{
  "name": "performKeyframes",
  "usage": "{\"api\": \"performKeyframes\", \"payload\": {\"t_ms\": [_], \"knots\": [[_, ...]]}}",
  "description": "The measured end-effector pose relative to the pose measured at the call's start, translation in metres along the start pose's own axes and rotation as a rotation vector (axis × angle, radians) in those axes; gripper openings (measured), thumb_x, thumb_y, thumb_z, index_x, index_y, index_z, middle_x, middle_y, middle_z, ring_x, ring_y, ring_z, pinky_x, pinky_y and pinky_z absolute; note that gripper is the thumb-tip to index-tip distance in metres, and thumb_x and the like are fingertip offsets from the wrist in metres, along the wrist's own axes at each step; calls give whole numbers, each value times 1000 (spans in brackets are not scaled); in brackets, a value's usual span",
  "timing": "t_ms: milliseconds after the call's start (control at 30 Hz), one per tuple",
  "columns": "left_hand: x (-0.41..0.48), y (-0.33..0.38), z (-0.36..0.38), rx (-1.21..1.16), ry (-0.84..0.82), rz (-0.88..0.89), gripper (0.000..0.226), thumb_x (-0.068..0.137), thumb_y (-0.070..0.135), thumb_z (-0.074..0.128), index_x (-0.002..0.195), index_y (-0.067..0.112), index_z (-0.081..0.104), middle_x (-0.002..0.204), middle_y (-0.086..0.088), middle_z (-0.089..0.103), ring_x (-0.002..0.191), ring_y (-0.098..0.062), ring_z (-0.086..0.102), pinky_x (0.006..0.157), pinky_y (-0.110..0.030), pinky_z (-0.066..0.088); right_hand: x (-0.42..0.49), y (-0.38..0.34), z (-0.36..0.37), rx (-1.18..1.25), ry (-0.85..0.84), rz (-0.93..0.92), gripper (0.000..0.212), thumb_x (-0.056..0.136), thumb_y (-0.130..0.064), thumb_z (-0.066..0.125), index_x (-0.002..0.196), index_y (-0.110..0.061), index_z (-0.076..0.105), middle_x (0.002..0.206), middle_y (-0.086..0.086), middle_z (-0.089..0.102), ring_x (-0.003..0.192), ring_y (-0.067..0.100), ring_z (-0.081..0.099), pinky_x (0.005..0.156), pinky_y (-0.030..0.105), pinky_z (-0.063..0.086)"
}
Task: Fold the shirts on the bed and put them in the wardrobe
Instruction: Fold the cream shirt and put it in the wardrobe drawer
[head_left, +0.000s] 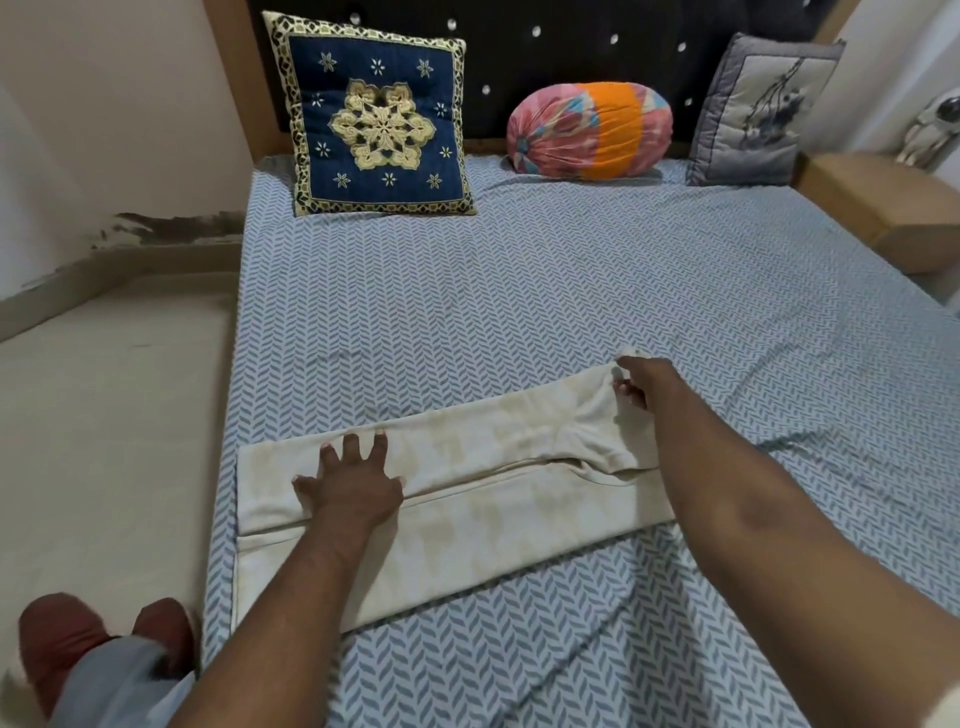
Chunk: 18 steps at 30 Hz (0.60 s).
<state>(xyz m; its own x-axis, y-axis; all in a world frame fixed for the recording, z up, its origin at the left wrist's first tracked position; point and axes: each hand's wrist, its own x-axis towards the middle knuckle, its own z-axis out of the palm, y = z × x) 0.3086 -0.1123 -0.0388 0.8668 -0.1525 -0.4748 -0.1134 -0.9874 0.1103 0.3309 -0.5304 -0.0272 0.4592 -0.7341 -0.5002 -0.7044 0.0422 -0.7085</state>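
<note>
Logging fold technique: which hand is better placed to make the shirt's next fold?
Probably the right hand: it pinches the right end of the cream shirt and could carry it across. The left hand lies flat, fingers spread, pinning the other end.

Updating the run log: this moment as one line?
left hand: pressing flat on cream shirt | right hand: pinching its far corner | shirt: long folded strip on bed

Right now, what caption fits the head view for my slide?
Left hand presses the shirt flat on the bed while the right hand pinches its far end.
</note>
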Motion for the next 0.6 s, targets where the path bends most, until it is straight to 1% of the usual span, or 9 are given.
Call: {"api": "performKeyframes", "payload": {"t_ms": [67, 167, 233, 267, 333, 400, 467, 533, 600], "knots": [[1, 0, -1, 7, -4, -4, 73, 94, 58, 38, 153, 37, 3, 160, -3, 4, 146, -34, 4, 107, -66, 22, 4, 1, -4, 16, 89, 14, 42, 76, -41, 73, 91, -2, 71, 60, 10, 70, 43, 19, 61, 44, 26, 49], [1, 1, -1, 22, -14, -9, 72, 93, 59, 37, 153, 37, 2, 160, -2, 4, 146, -33, 5, 106, -66, 23, -3, 9, -15, 46, 216, 6, 38, 70, -36, 63, 87, -3, 71, 65, 11, 72, 53, 23, 69, 56, 34, 60], [0, 2, -3, 36, -25, -8, 73, 94, 59, 37, 153, 37, 1, 159, -2, 4, 145, -33, 6, 105, -65, 24, -8, 20, -20, 37, 277, -33, 46, 71, -34, 60, 103, -3, 70, 88, 15, 74, 79, 30, 72, 77, 40, 60], [0, 2, -4, 42, -30, -6, 73, 94, 59, 37, 153, 37, 1, 159, -3, 4, 145, -33, 7, 105, -65, 25, -9, 26, -24, -12, 301, -48, 48, 75, -33, 61, 112, -3, 66, 104, 17, 71, 95, 33, 68, 86, 39, 56], [0, 2, -8, 47, -40, -3, 74, 93, 59, 38, 153, 37, 0, 159, -3, 4, 144, -34, 7, 105, -64, 27, -12, 36, -27, -118, 314, -49, 47, 84, -28, 62, 124, -5, 54, 124, 19, 62, 115, 37, 59, 92, 38, 47], [1, 3, -11, 55, -51, -1, 76, 93, 59, 40, 153, 38, -1, 159, -5, 2, 143, -35, 7, 104, -63, 29, -15, 41, -29, -192, 307, -60, 50, 86, -28, 63, 128, -6, 46, 129, 21, 57, 119, 39, 55, 95, 42, 45], [2, 4, -13, 59, -54, -5, 78, 92, 59, 43, 153, 38, -1, 158, -6, 1, 142, -37, 8, 103, -63, 30, -12, 42, -29, -229, 268, -99, 53, 87, -30, 65, 129, -8, 43, 130, 20, 56, 120, 38, 55, 97, 43, 44], [2, 5, -13, 63, -52, -16, 79, 91, 59, 44, 153, 38, -1, 158, -6, 0, 141, -37, 8, 101, -63, 32, -8, 43, -29, -226, 234, -121, 44, 87, -28, 65, 126, -10, 53, 127, 18, 60, 118, 35, 57, 96, 39, 44], [2, 6, -13, 74, -50, -29, 79, 91, 59, 44, 153, 39, -2, 159, -6, -3, 141, -36, 8, 101, -62, 33, -6, 41, -31, -210, 214, -155, 32, 89, -26, 63, 116, -9, 65, 119, 17, 66, 111, 33, 60, 89, 33, 45]]}}
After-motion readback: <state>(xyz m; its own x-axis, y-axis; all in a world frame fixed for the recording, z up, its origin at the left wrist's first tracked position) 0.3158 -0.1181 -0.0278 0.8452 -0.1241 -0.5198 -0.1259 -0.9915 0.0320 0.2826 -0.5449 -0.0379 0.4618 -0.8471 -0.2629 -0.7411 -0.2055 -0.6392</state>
